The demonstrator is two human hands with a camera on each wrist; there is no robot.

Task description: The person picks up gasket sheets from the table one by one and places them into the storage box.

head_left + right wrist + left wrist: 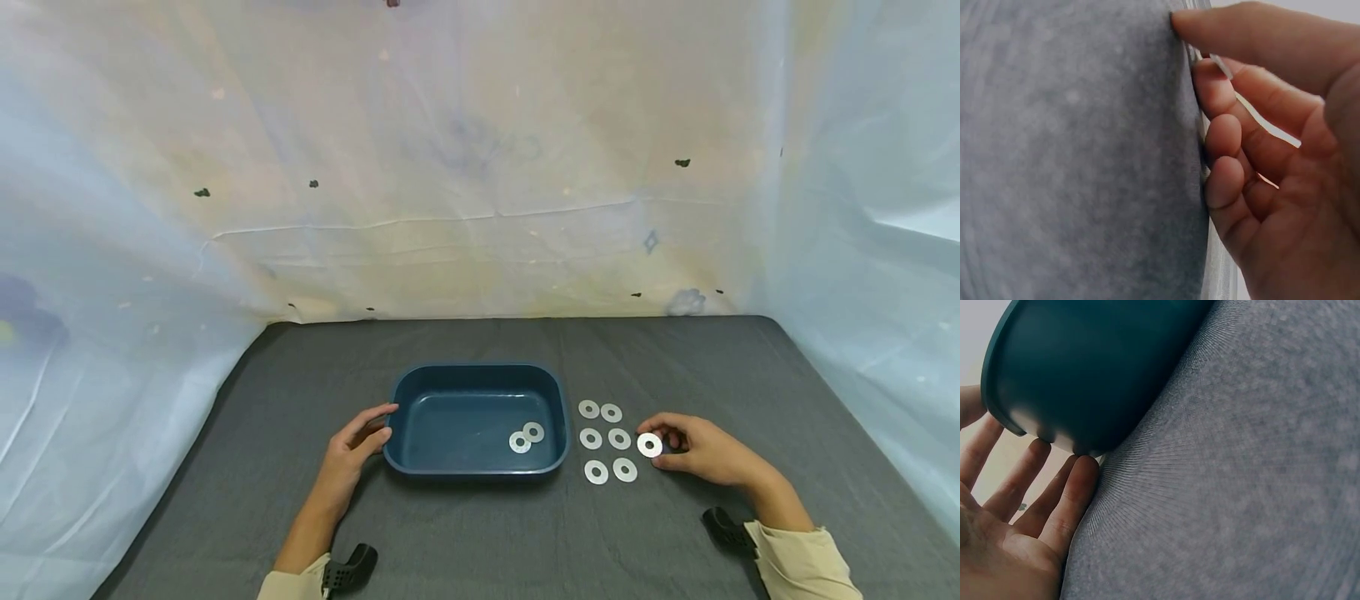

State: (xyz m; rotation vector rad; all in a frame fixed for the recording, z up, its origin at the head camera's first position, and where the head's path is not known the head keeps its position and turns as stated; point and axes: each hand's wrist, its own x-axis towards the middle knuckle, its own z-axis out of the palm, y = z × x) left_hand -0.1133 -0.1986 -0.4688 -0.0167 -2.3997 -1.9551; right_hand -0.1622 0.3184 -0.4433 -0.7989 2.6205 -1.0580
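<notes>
Cloth (465, 533), dark grey, covers the table; pale sheeting hangs behind and at both sides. Left hand (358, 442) rests against the left end of the tub (480, 372), fingers (1054, 494) straight and loosely spread, tips touching its outer wall, gripping nothing. Tub sits mid-table, nearer the front edge. Two washers (527, 437) lie inside it at the right end, overlapping or just touching. Right of the tub, six washers (609, 440) lie flat on the cloth in three rows of two. Right hand (693, 450) is just beside that group, pinching a seventh washer (649, 444) between thumb and fingers, its edge lifted off the cloth.

Progress, as judged: two in the tub, one in hand, six waiting on the cloth, so the greater part is left.

Head view alone gives the count and layout. Left wrist view shows the fingertips meeting the tub's lower wall where it curves under, but no washers. Right wrist view shows the curled fingers (1229, 134) at the cloth with a thin bright edge between them, probably the washer (1254, 115); the tub is out of sight there.
</notes>
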